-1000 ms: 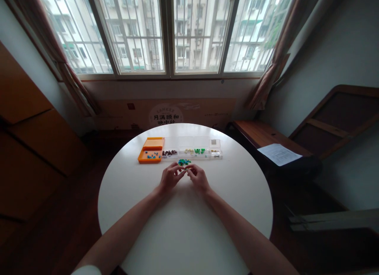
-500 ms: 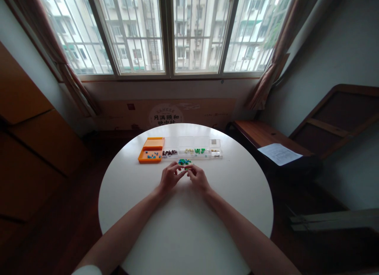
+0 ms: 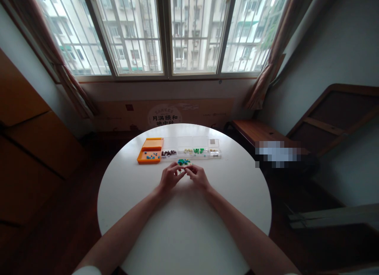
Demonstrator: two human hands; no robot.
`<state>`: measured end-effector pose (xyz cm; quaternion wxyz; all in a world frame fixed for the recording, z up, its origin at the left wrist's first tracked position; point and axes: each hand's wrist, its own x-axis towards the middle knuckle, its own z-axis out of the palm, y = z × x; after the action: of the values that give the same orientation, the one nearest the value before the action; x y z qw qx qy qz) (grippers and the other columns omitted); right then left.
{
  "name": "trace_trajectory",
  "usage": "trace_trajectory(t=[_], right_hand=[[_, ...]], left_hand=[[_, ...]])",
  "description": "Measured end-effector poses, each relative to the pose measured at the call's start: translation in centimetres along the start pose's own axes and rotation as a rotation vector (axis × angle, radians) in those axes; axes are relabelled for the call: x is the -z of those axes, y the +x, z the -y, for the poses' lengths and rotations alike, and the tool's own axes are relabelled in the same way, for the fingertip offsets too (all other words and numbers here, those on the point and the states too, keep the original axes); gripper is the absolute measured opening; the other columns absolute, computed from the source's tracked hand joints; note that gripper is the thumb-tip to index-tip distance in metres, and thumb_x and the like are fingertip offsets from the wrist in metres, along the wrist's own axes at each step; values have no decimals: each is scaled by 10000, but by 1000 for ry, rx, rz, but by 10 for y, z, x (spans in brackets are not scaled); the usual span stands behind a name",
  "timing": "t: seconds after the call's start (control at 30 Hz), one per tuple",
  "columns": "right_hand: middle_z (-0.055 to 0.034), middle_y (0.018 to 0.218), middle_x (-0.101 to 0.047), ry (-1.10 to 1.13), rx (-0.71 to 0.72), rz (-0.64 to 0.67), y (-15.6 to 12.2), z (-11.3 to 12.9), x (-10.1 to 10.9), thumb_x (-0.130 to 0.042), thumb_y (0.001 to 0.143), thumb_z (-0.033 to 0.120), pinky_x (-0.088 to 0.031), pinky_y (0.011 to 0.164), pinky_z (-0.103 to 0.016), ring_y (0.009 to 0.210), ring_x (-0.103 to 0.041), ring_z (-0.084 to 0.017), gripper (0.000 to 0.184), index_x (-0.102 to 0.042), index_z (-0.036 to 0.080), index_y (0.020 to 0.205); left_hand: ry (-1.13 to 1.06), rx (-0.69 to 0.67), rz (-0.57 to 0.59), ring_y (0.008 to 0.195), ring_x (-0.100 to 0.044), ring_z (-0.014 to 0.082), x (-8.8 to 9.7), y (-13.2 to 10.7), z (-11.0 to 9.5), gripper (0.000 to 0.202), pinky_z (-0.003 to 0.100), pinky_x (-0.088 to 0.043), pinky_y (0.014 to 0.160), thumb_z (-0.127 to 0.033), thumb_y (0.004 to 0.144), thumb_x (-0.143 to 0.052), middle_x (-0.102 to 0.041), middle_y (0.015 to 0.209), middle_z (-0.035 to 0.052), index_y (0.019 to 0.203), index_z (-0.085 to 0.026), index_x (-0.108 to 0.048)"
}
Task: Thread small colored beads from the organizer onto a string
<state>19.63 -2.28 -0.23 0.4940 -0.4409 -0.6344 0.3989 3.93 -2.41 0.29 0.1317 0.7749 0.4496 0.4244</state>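
Observation:
My left hand (image 3: 168,177) and my right hand (image 3: 199,177) meet over the middle of the white table, fingertips almost touching. Both have thumb and fingers pinched together. What lies between the fingertips is too small and too covered to name. Just beyond the fingers is a small heap of green and blue pieces (image 3: 184,162), partly hidden by my hands. Behind and to the left stands an opened orange case (image 3: 149,161) with several small blue pieces inside. To its right, a clear compartment box (image 3: 185,142) holds dark brown pieces (image 3: 169,153), cream pieces (image 3: 188,151) and green pieces (image 3: 198,151).
The round white table (image 3: 183,235) carries everything in front of me. At the right, a wooden bench (image 3: 251,129) bears a pixelated pale patch. A brown-framed panel (image 3: 334,117) leans at the far right. Barred windows (image 3: 194,34) with curtains fill the back.
The view has shifted very slightly. My hands keep nearly the same pose; less green shows between my fingertips than before. The paper on the bench is now blurred into blocks.

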Motion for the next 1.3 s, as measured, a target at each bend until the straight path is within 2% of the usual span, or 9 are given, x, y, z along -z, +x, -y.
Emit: trace_trajectory(t=[0.2,0.6,0.93,1.3], right_hand=[[-29,596,-600,-1,-16,15,1,1,1,-572,754,354,-390,462,-212,509,-502,-108,256,-684,125,773],[-31,565,-583,-55,-28,-25,0,-1,-1,-576,738,358,-389,467,-221,511,-491,-118,254,-661,122,699],[-37,583,-593,-74,-16,-5,0,-1,-1,-557,748,352,-403,479,-227,530,-513,-128,252,-662,125,721],[-33,617,-605,3,-16,-57,0,-1,1,-565,738,347,-414,467,-226,533,-531,-127,245,-646,124,800]], left_hand=[[25,-10,-2,514,-496,42,1,-1,-3,199,163,-407,507,-368,798,-578,-593,776,7,838,-204,-683],[58,-14,34,522,-501,41,4,-1,-7,206,162,-405,518,-362,811,-557,-597,816,11,888,-208,-670],[44,-11,50,529,-504,44,3,0,-5,179,163,-402,517,-325,813,-553,-594,807,6,884,-205,-665],[-7,-42,63,534,-493,46,1,0,1,201,165,-414,526,-302,820,-557,-590,799,12,968,-222,-666]])
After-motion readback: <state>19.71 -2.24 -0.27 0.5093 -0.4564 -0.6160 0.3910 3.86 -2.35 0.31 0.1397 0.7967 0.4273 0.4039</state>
